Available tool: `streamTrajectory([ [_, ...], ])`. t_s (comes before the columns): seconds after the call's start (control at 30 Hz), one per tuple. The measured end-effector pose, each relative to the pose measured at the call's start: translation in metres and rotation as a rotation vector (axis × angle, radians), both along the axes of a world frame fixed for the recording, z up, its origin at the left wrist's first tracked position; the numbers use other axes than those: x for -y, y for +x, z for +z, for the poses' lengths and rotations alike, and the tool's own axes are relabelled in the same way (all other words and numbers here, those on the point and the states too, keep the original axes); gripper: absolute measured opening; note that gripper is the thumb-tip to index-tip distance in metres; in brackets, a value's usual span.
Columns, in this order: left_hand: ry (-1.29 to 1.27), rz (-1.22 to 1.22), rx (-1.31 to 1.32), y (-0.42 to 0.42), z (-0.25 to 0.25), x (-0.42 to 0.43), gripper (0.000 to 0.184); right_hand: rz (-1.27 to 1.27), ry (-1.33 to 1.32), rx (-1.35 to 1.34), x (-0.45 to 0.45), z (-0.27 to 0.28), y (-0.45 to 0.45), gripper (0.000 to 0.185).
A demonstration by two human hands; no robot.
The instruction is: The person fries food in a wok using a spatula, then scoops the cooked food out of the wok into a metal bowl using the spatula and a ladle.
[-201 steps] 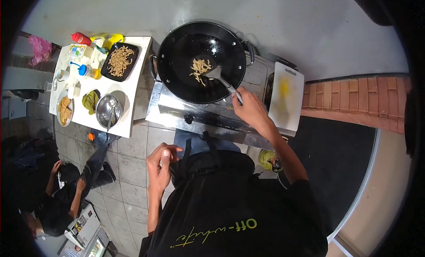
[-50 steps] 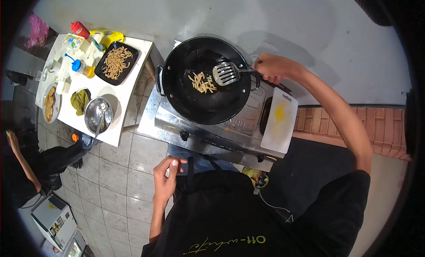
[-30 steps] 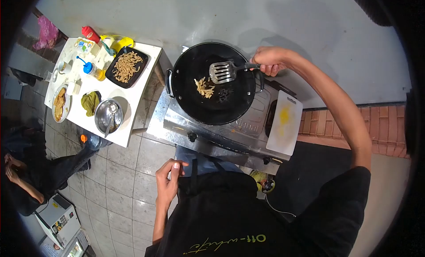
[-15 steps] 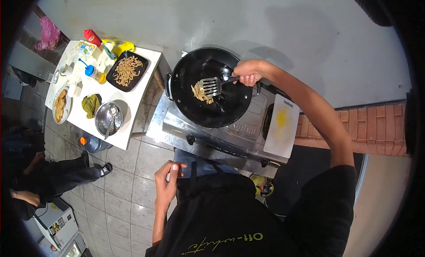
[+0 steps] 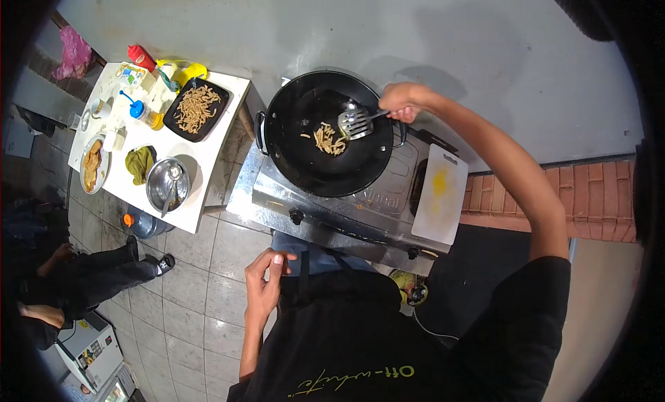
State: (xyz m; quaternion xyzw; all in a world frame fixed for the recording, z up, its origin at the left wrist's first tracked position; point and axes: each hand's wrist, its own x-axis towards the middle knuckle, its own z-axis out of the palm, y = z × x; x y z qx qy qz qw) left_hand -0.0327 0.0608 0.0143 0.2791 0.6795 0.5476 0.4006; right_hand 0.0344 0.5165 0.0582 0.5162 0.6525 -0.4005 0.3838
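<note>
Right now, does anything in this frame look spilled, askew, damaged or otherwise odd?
A yellow smear stands out as a stain on the plain white board at the stove's right end. In the wok, one pale strip lies apart from the food heap beside the spatula. No damage is evident.

And there's the white rectangular table (image 5: 185, 218): smooth grey wall (image 5: 346, 28) rising beyond it, glossy grey square-tiled floor (image 5: 185, 284) spreading beneath, red-brown brickwork (image 5: 589, 194) well off to its right!
</note>
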Motion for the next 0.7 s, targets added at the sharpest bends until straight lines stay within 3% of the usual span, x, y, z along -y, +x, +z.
streamTrajectory([
  [0.1,-0.004,0.015,-0.017,-0.001,-0.006,0.006,0.033,-0.015,-0.068,-0.006,0.011,-0.016,-0.012,0.015],
  [0.17,-0.002,0.039,-0.005,0.000,-0.007,0.008,0.033,-0.140,-0.250,-0.088,0.020,-0.018,-0.017,0.016],
  [0.33,0.019,0.090,-0.007,0.002,-0.007,0.012,0.044,-0.140,-0.225,-0.185,0.021,0.031,-0.004,0.017],
  [0.43,-0.006,0.067,0.014,0.002,-0.005,0.008,0.043,-0.086,-0.081,-0.160,0.019,0.059,-0.001,0.026],
  [0.5,0.008,0.023,0.005,0.003,-0.006,0.005,0.043,0.003,0.117,-0.160,0.016,0.067,0.000,0.012],
  [0.63,0.035,0.002,-0.024,0.004,0.000,0.000,0.043,0.052,0.194,-0.125,0.007,0.034,0.002,0.021],
  [0.7,0.028,0.010,-0.011,0.003,0.003,0.002,0.033,0.060,0.227,-0.114,0.011,0.019,-0.001,0.019],
])
